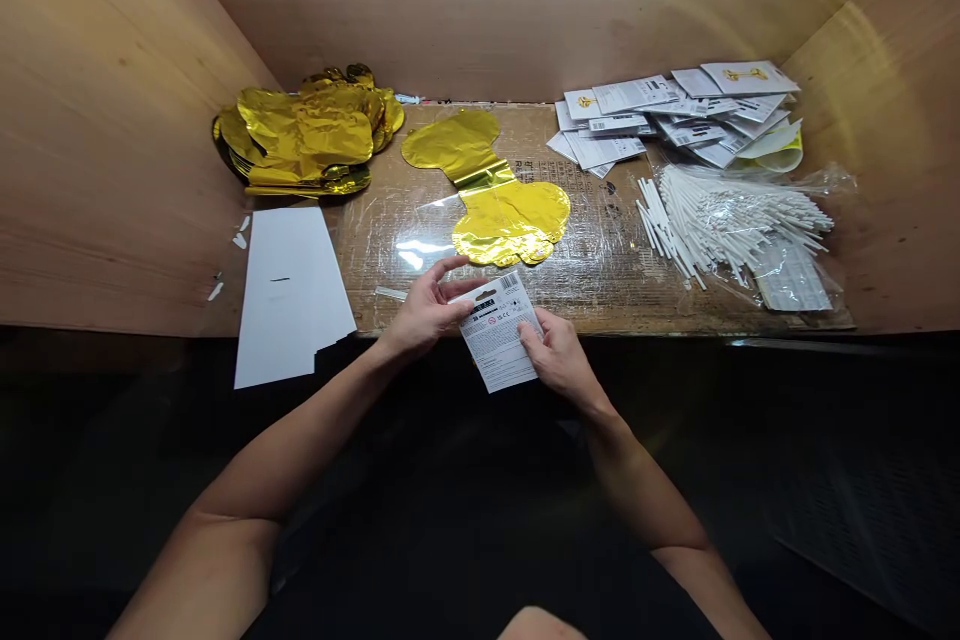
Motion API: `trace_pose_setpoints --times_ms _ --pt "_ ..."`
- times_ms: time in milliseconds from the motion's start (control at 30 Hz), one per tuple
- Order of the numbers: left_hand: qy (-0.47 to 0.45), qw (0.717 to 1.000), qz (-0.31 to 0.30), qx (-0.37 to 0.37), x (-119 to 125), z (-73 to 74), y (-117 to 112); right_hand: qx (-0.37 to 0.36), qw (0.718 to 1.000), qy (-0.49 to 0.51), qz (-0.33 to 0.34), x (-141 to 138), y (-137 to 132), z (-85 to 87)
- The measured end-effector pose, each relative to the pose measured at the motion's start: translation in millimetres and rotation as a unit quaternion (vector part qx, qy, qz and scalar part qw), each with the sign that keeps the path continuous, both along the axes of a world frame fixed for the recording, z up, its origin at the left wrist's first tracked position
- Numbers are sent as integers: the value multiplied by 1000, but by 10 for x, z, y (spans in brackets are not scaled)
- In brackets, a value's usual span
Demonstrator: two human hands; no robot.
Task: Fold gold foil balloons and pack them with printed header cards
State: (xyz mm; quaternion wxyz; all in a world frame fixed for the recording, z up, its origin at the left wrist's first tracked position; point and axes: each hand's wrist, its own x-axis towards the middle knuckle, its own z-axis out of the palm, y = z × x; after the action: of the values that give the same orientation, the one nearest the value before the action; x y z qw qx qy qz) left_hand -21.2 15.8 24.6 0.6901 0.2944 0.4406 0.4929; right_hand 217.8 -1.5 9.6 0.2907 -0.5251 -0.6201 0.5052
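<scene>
Both hands hold one small white printed packet (496,332) with a barcode at the table's near edge. My left hand (424,308) pinches its upper left corner, fingers closed on it. My right hand (556,356) grips its right side. Just beyond the packet lies a flat gold foil balloon (495,190) on the plastic-covered tabletop (615,250).
A heap of crumpled gold foil balloons (311,132) sits at the back left. A white sheet (289,292) lies at the left front. At the back right is a spread of white packets (675,115), with a bag of white sticks (731,215) in front. Wooden walls enclose the booth.
</scene>
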Motion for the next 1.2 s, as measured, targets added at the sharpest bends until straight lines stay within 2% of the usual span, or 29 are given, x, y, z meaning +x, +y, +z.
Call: trace_pose_setpoints --times_ms 133,233,333,433,500,600,667,733,867,933,1000,1033,1067,1100,1133,1200 --pt "27 994 98 32 223 -234 -134 2 998 57 -35 -70 -114 -43" --pt "17 991 132 22 331 -317 -231 -9 994 94 -51 -85 -168 -78" --pt "-25 993 114 -21 351 -268 -232 -22 994 100 -25 -62 -145 -89" --pt "-64 990 102 -76 328 -168 -103 -46 991 129 -1 -27 -98 -113" --pt "-66 986 125 -86 320 -119 8 -77 978 192 -26 -5 -117 -161" --pt "-48 984 151 -75 369 -114 93 -157 944 279 -80 19 -247 -264" --pt "-38 987 140 -70 475 -160 54 -188 927 301 -121 31 -346 -317" --pt "-40 991 111 -66 642 -233 -54 -185 919 307 -165 43 -403 -335" --pt "-39 998 16 -52 985 -365 -300 -161 896 338 -241 104 -393 -306" --pt "0 999 -48 -21 1054 -387 -331 -156 885 352 -262 171 -395 -302" --pt "109 990 -59 73 1038 -381 -274 -152 888 341 -270 262 -426 -327" --pt "190 970 -49 145 1011 -377 -222 -148 891 329 -276 314 -449 -352" --pt "273 933 -45 228 980 -378 -161 -142 894 316 -284 368 -474 -383" --pt "346 882 -60 314 954 -387 -100 -136 897 304 -292 421 -499 -420" --pt "402 821 -101 394 938 -404 -43 -132 897 297 -301 472 -522 -462" --pt "460 695 -221 507 942 -459 45 -122 890 299 -321 555 -568 -557"
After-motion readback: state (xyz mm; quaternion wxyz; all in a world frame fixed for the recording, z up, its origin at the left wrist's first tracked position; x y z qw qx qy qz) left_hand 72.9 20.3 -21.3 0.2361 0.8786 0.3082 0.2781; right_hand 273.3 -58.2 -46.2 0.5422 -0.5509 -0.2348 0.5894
